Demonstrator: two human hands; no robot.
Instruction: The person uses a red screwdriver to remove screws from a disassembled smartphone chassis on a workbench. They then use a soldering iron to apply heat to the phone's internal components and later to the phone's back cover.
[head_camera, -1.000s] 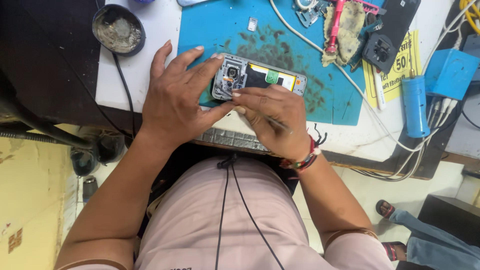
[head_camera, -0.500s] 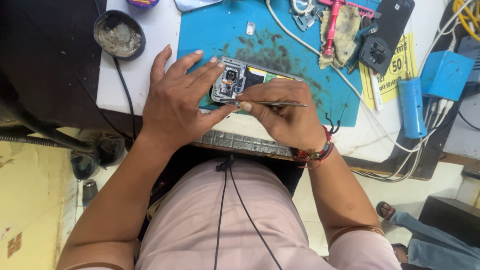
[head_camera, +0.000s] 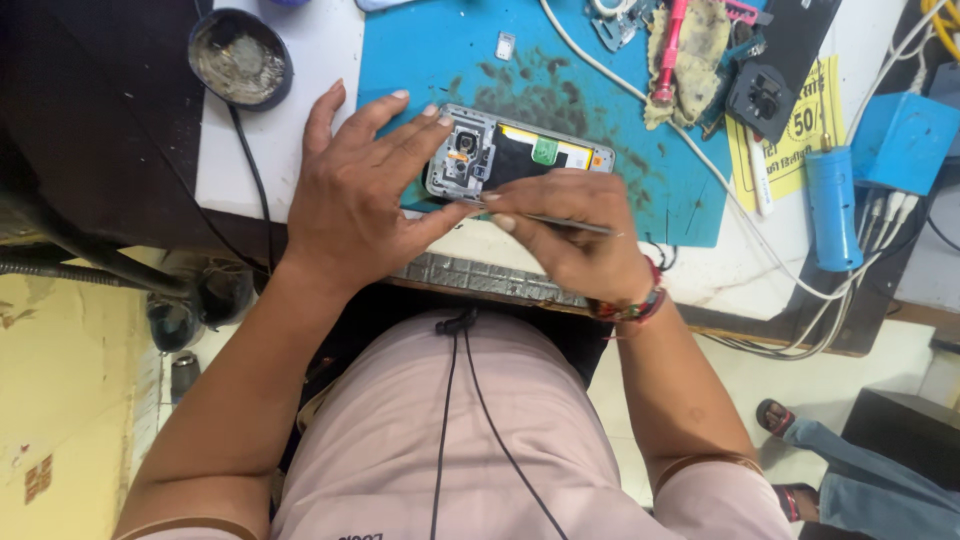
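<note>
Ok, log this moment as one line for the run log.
left hand: steadies opened phone | right hand: holds thin metal tool, tip at phone's near edge | surface: blue mat

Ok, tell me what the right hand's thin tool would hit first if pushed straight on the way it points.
Likely the left hand's thumb, just ahead of the thin tool in the right hand, at the opened phone's near edge; depth is unclear.
</note>
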